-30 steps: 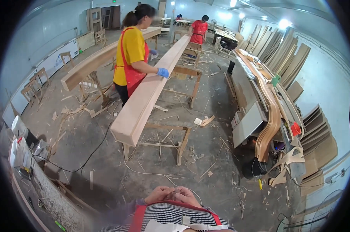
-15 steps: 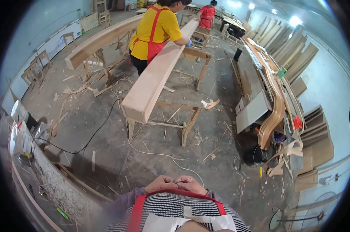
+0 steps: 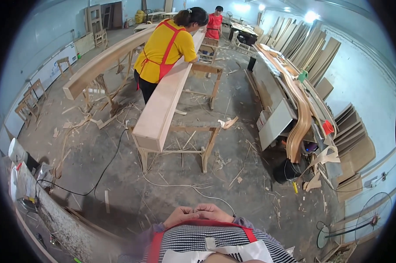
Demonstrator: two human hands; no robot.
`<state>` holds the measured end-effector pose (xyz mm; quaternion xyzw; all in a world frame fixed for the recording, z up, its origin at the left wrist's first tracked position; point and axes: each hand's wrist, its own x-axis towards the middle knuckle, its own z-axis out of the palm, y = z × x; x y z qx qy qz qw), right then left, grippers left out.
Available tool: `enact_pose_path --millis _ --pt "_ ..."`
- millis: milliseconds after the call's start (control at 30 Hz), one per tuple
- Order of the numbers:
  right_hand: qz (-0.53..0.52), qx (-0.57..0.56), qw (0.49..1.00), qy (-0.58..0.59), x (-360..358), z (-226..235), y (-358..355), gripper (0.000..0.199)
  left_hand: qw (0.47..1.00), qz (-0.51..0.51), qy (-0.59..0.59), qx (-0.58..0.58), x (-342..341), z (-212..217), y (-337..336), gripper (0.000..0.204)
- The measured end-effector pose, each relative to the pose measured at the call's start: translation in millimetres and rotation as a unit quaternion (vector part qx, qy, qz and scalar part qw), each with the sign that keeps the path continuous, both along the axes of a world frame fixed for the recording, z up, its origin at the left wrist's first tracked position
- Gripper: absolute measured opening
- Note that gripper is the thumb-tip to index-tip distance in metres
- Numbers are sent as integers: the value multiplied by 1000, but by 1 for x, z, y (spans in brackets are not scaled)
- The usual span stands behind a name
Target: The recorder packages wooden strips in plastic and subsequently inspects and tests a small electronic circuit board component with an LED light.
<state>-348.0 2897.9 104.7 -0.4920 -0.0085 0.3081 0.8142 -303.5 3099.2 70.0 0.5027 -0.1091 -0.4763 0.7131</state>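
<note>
In front of my red apron, at the lower middle, my left hand (image 3: 182,216) and my right hand (image 3: 214,213) meet with their fingertips together. Both sets of fingers are curled closed; whatever may be between them is too small or hidden to make out. Ahead of me a long, pale wooden box beam (image 3: 156,120) lies on a wooden trestle (image 3: 209,147), out of my reach. A co-worker in a yellow shirt (image 3: 165,50) and red apron leans over the beam's far part.
Another long wooden beam (image 3: 97,65) rests at the left. On the right, a bench carries curved wooden mouldings (image 3: 304,118), with a black bucket (image 3: 286,172) below. Scraps and a white cable (image 3: 180,185) litter the floor. A fan (image 3: 373,219) stands lower right; a second person (image 3: 214,26) is far back.
My view has tilted up and turned slightly right, so the room sits lower and further left. My hands stay together at my waist. The co-worker bends further over the beam.
</note>
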Motion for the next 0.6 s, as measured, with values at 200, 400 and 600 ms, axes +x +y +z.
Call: enact_pose_path --millis 200,400,600 --pt "-7 -17 999 -30 2 -14 -1 14 1000 13 -5 27 1 -6 1 23" --pt "-60 14 997 46 4 -9 -15 18 991 92 56 76 11 -2 -25 19" --pt "-60 -57 996 20 15 -33 -19 23 981 141 63 117 13 -14 -36 18"
